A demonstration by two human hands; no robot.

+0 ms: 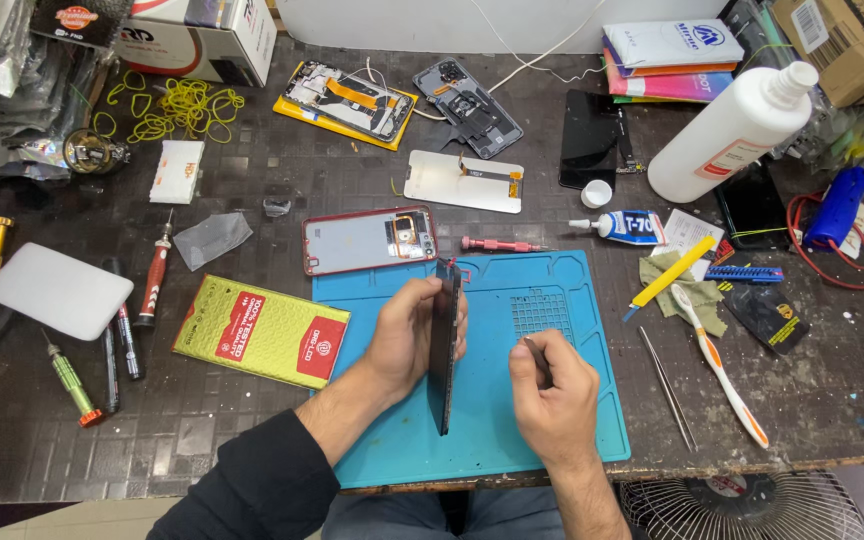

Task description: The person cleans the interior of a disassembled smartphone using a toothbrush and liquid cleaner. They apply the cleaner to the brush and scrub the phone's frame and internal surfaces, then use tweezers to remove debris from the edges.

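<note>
- The table (pixel 252 420) is a dark, tiled work surface crowded with phone parts and tools; a fan grille (pixel 747 505) shows below its near edge at the right.
- A blue repair mat (pixel 492 430) lies at the near edge, about the middle, and both hands work above it.
- A large white bottle (pixel 727 130) lies tilted toward the far right corner, with a black screen panel (pixel 592 135) just left of it.
- A yellow-green flat packet (pixel 262 330) rests just left of the mat; a white pad (pixel 57 290) sits near the left edge among screwdrivers.
- A red-framed phone back (pixel 367 240) lies touching the mat's far left corner, a red screwdriver (pixel 497 244) beside it.
- The left hand (pixel 407 335) is wrapped around a dark phone (pixel 444 345), holding it on edge, upright over the mat.
- The right hand (pixel 552 385) is curled, pinching a thin dark tool (pixel 535 355) just right of the phone, apart from it.
- Judged from this, the step in hand is working along the phone's edge; the next move calls for bringing the tool tip to the seam while the left grip keeps steady.
- Tweezers (pixel 667 385) and a toothbrush (pixel 717 365) lie just right of the mat.
</note>
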